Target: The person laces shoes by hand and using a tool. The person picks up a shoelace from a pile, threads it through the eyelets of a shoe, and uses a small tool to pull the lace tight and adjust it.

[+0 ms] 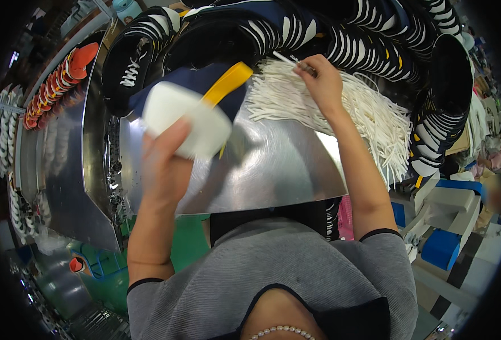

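My left hand (171,150) is closed around a shoe upper (191,122), blurred by motion. The upper has a white rounded heel part, dark navy sides and a yellow pull tab (227,85); it is held above the metal table (273,164). To the right, my right hand (321,82) pinches a slim white stick-like thing (284,57), whose kind I cannot make out. That hand is over a thick pile of white shoelaces (375,119), spread across the table's right part.
Rows of nested black shoe uppers with white stripes (369,48) line the far and right edges. A laced black upper (128,73) stands at the left. Beyond it are a metal conveyor edge (100,153) and orange uppers (63,85). A grey and blue machine (446,226) stands lower right.
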